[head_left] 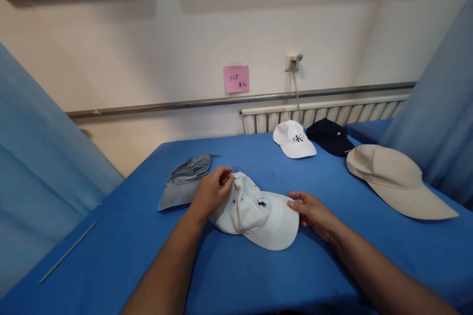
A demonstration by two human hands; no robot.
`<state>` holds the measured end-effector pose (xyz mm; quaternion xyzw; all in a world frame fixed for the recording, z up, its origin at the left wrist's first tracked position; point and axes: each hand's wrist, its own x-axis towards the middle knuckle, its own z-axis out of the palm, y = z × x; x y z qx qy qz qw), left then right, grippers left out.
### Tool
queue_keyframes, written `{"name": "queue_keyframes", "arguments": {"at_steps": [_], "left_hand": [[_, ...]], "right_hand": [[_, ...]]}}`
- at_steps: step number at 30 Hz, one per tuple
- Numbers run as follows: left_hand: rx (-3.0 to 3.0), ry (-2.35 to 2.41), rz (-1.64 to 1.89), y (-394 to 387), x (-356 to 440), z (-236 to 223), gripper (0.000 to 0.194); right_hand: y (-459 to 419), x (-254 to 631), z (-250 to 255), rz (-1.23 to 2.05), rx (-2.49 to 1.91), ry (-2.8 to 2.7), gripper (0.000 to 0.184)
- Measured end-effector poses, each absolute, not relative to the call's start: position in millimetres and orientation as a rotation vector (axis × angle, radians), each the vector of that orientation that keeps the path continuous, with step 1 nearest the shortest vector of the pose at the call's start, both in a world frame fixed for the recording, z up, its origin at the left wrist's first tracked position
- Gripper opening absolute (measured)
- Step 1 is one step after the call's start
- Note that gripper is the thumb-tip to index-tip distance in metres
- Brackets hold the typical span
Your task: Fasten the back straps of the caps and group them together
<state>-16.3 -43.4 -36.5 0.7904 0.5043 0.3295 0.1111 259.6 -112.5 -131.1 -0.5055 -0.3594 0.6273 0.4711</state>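
A white cap with a small dark logo (258, 214) lies on the blue table (236, 266), its brim toward me and to the right. My left hand (212, 191) is closed in a pinch on the back edge of the cap's crown. My right hand (310, 210) rests at the brim's right side, fingers curled against its edge. A grey cap (185, 179) lies just left of my left hand.
At the back right lie a white cap with a black logo (293, 139), a dark navy cap (330, 137) and a large beige cap (395, 179). A thin stick (68, 252) lies near the left table edge. Blue curtains hang on both sides; a radiator (325, 113) stands behind.
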Motion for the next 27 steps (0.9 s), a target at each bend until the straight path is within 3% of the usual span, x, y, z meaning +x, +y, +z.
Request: {"name": "queue_keyframes", "arguments": {"at_steps": [9, 21, 27], "left_hand": [[2.224, 1.519, 1.302, -44.5, -20.8, -41.8, 0.024], [2.173, 1.395, 0.858, -21.0, -16.3, -83.7, 0.027], [2.133, 1.357, 0.719, -9.0, -18.8, -99.6, 0.023]], "right_hand": [[-133.2, 279.3, -131.6, 1.367, -0.967, -0.572, 0.065], [-178.5, 400.0, -168.3, 0.958, -1.011, -0.189, 0.020], [-170.7, 420.6, -180.7, 0.927, -1.021, -0.070, 0.012]]}}
